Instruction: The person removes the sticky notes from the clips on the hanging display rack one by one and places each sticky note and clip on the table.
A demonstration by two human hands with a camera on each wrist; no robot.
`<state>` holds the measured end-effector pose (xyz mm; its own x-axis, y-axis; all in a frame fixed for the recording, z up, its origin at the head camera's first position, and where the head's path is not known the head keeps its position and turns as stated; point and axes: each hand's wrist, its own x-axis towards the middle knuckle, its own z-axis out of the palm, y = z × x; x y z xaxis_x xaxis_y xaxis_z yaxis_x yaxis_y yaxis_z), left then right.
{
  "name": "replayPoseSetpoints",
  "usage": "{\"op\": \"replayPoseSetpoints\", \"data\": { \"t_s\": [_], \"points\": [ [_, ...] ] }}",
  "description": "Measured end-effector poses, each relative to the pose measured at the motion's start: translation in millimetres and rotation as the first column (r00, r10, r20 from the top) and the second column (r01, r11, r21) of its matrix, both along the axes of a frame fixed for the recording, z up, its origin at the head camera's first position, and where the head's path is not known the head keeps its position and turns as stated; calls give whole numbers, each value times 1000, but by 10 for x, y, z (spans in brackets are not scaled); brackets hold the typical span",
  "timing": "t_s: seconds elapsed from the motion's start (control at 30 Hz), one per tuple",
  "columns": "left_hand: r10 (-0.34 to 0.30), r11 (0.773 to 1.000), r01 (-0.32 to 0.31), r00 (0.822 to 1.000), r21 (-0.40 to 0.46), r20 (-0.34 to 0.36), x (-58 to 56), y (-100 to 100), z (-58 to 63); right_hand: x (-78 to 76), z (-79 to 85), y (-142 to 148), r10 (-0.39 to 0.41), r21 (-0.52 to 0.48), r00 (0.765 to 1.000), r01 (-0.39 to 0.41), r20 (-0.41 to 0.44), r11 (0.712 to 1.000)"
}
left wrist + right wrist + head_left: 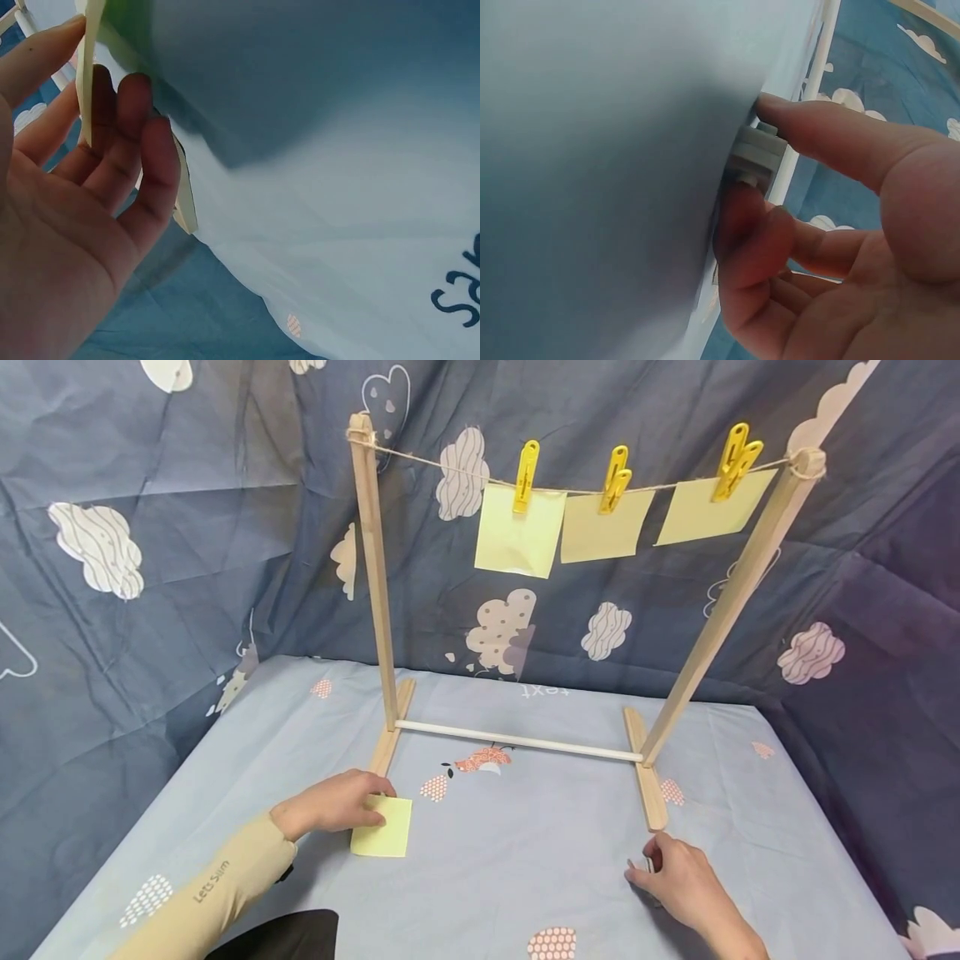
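Observation:
At the front left, my left hand (337, 803) pinches a pale yellow sticky note (388, 838) between thumb and fingers; the left wrist view shows the note (88, 82) edge-on. Low at the front right, my right hand (684, 883) holds a small grey plastic clip (757, 156) between thumb and forefinger, close to the cloth. Much of the clip is hidden by the fingers. Behind both hands stands a wooden frame (369, 568) with a string (420, 460) tied across its top. Yellow clothespins (527, 477) hold three yellow notes (519, 539) on the string.
A white rod (517, 742) joins the frame's two wooden feet (649, 797) low over the table. The right hand is just in front of the right foot. Pale blue patterned cloth (480, 877) covers the table, and dark cloud-print fabric (187, 610) hangs around it.

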<state>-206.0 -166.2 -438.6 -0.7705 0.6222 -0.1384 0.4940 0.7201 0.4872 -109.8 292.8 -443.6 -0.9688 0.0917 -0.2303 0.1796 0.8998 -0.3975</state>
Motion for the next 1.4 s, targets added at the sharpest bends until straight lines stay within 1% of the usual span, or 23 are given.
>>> {"op": "replayPoseSetpoints", "data": {
  "t_s": [0.17,0.37,0.53,0.7,0.77,0.87,1.07,1.2,1.27,1.4],
  "points": [
    [24,999,-25,1000,-27,-20,22,-2,-16,-6,-19,-3,6,8,1000,-6,-8,1000],
    [21,999,-24,998,-46,-67,34,-29,-55,-19,-33,0,14,7,1000,-14,-10,1000],
    [34,997,-40,995,-62,-96,55,-20,-66,-28,-31,7,23,9,1000,-23,0,1000],
    [49,996,-62,985,-71,-163,79,-9,-62,-49,9,21,23,18,1000,-23,-3,1000],
    [51,996,-62,985,-65,-167,81,-12,-58,-61,36,37,21,22,1000,-21,-9,1000],
    [42,997,-52,987,-59,-156,72,-21,-56,-81,91,69,29,27,999,-29,-27,999],
    [27,998,-35,990,-53,-135,58,-27,-58,-104,226,138,72,44,992,-68,-104,997],
    [16,998,-23,993,-54,-120,59,-25,-51,-129,337,167,93,59,981,-84,-172,995],
    [9,998,-16,994,-54,-112,61,-23,-41,-156,414,176,108,72,967,-94,-229,993],
    [-1,998,-5,995,-60,-103,65,-21,-22,-216,625,184,151,96,930,-126,-336,987]
  ]
}}
